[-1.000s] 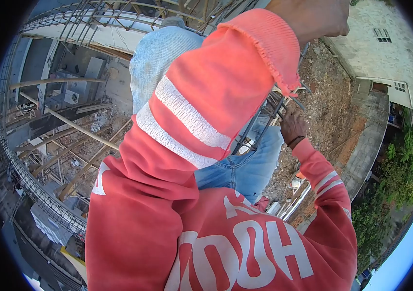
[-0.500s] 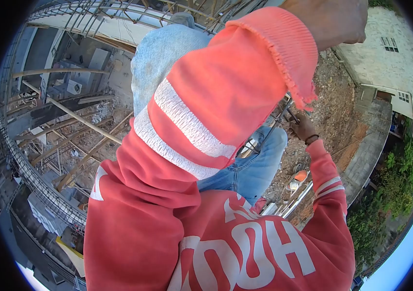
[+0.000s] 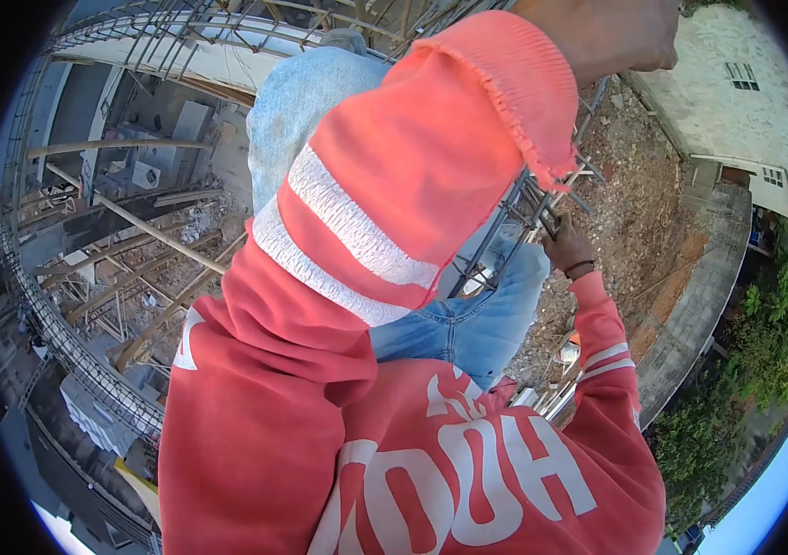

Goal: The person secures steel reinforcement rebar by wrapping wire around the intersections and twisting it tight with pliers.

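Observation:
My left hand (image 3: 611, 39) is at the top edge, its fingers curled and partly cut off by the frame. What it grips, if anything, is hidden. The red sleeve (image 3: 394, 176) of that arm crosses the middle of the view. Lower on the right, my right hand (image 3: 570, 248), with a dark band at the wrist, is closed around a thin dark steel bar (image 3: 549, 222). That bar lies at the side of a cage of steel bars (image 3: 521, 205), partly hidden behind the left sleeve. My jeans-clad legs (image 3: 496, 319) are on both sides of the cage.
Far below lie rubble ground (image 3: 630, 194) and a concrete strip (image 3: 713, 250). A pale building (image 3: 745, 120) rises at the upper right. A long curved rebar cage (image 3: 79, 370) runs down the left, near wooden poles (image 3: 148, 225). A small orange and white shape (image 3: 569, 350) shows below my right hand.
My left hand and sleeve moved right and down, then back left and up, uncovering more of the steel cage. My right hand shifted slightly left and stays at the bars.

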